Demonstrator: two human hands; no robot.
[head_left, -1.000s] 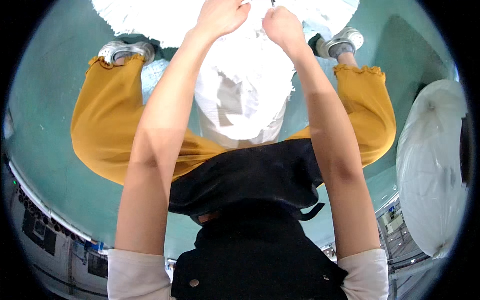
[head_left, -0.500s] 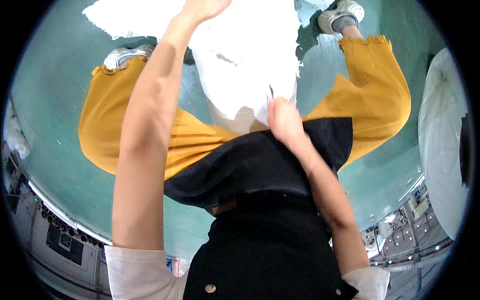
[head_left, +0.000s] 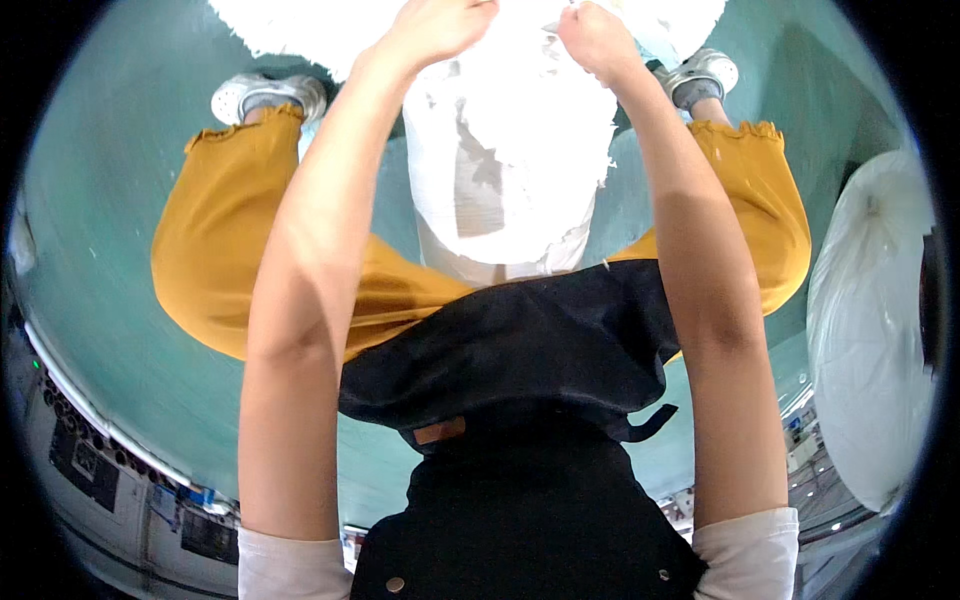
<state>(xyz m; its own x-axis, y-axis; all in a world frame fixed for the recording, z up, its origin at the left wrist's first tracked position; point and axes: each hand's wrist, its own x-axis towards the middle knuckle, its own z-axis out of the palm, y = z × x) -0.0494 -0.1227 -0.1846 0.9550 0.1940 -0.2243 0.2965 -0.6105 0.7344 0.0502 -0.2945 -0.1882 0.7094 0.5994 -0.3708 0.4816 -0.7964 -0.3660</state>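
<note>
A large white cloth (head_left: 530, 190) with ragged, frayed edges hangs down between my knees. It is very bright, so its folds hardly show. At the top edge of the view my left hand (head_left: 440, 28) is closed, its fingertips pressed together over the cloth, seemingly pinching it. Opposite it, a short gap to the right, my right hand (head_left: 600, 42) is also closed. A small, thin, dark-tipped tool shows at its fingers, mostly hidden and too small to name.
My spread legs in mustard trousers (head_left: 215, 240) flank the cloth, and a black apron (head_left: 520, 350) covers my lap. Pale clogs (head_left: 705, 72) rest on the green floor (head_left: 110, 260). A large whitish plastic bag (head_left: 870, 330) stands at the right.
My right hand has moved up and away from my lap, to the far part of the cloth opposite my left hand. The cloth's near part has shifted, showing a shadowed fold.
</note>
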